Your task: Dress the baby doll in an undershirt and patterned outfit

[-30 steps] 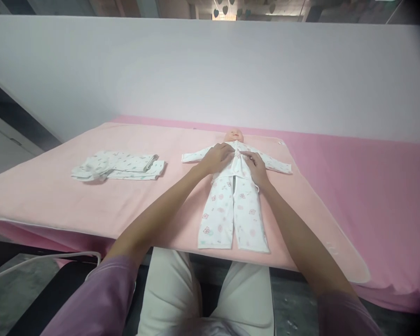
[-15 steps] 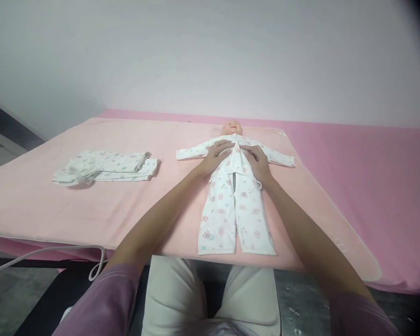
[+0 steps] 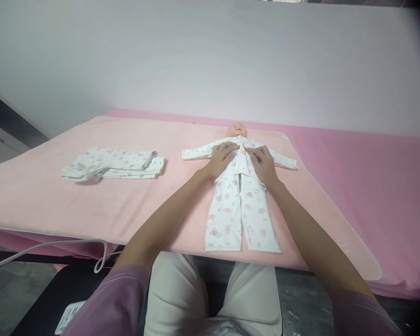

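A baby doll [image 3: 237,130] lies on its back, head at the far side, arms spread sideways. It is dressed in a white printed baby shirt [image 3: 243,164] and white pants [image 3: 226,217] with pink prints. My left hand [image 3: 223,157] lies over the left side of the chest, its fingers closed on the shirt's front near the middle. From the other side, my right hand [image 3: 263,163] pinches the shirt front with bent fingers. Between the fingertips the cloth rises in a small ridge. My fingers partly hide what they hold.
Folded white printed baby clothes [image 3: 122,163] lie to the left on the peach pad [image 3: 136,205]. Under the pad is a pink cover [image 3: 364,186], with a pale wall behind. A white cable [image 3: 56,243] hangs by the near left edge.
The view has shifted slightly, so everything appears a little farther right. Both hands stay at the shirt front, with hardly any change in their hold.
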The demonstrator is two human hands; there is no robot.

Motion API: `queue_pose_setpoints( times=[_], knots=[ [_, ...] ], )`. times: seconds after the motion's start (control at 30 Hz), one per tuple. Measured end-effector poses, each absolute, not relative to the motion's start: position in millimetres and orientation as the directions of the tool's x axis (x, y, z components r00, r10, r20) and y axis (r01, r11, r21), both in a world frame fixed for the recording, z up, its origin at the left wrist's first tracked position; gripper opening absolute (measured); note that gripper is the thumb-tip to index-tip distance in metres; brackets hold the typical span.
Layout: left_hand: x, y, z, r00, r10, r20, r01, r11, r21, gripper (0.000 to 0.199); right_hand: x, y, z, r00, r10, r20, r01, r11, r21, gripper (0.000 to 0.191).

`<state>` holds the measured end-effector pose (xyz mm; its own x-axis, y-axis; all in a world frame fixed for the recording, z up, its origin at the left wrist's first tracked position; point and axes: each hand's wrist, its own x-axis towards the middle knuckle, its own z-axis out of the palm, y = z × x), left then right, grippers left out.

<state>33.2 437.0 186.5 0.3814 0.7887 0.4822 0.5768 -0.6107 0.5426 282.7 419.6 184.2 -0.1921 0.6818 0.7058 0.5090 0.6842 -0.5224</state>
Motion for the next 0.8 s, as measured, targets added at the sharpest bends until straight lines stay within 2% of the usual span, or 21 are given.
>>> queue_pose_setpoints(
  times=[0.17,0.37,0.57,0.7,0.8],
  knots=[
    [31,424,190,0.37,0.783,0.5,0.541,-0.62,0.569,0.07,285,422,182,-0.218,0.687,0.693,0.539,0.677,-0.502,0.038],
    [30,421,197,0.44,0.75,0.494,0.597,-0.655,0.463,0.068,284,418,185,-0.206,0.682,0.702,0.511,0.687,-0.517,0.033],
    [30,420,191,0.447,0.698,0.56,0.569,-0.704,0.424,0.069,280,419,180,-0.138,0.7,0.7,0.459,0.672,-0.582,0.025],
    [24,411,190,0.481,0.702,0.525,0.546,-0.708,0.447,0.07,279,414,178,-0.035,0.747,0.664,0.494,0.59,-0.639,0.024],
    [8,394,196,0.516,0.731,0.447,0.559,-0.683,0.47,0.07,298,396,182,-0.111,0.794,0.597,0.562,0.546,-0.622,0.026]
  ],
)
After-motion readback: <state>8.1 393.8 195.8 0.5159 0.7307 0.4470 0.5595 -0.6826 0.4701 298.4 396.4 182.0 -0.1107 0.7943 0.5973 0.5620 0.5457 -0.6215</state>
